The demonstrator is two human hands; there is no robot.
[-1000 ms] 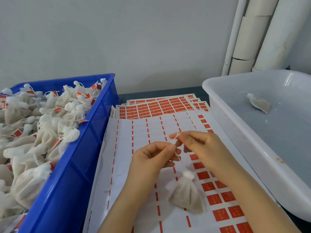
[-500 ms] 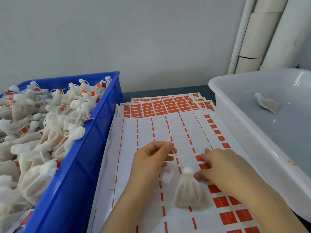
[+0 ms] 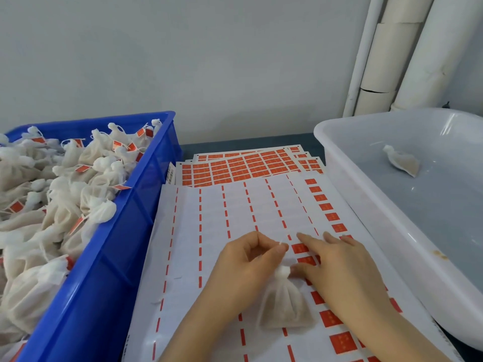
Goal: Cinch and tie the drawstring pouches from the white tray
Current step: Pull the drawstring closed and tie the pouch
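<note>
A small cinched white pouch (image 3: 283, 307) stands on the sticker sheet (image 3: 235, 212) in front of me. My left hand (image 3: 248, 262) pinches the thin white drawstring that rises from the pouch's neck. My right hand (image 3: 337, 265) lies on the sheet just right of the neck, fingers stretched out flat over the red stickers (image 3: 300, 248). One more pouch (image 3: 402, 162) lies inside the white tray (image 3: 347, 184) at the right.
A blue crate (image 3: 125, 246) at the left is heaped with tied pouches (image 3: 65, 194) bearing red tags. More red sticker sheets (image 3: 248, 165) lie fanned out behind the top sheet. White pipes (image 3: 386, 56) run up the wall at the back right.
My right hand let go of the drawstring, dropped to the sheet beside the pouch and spread its fingers over the red stickers. My left hand kept its pinch on the string.
</note>
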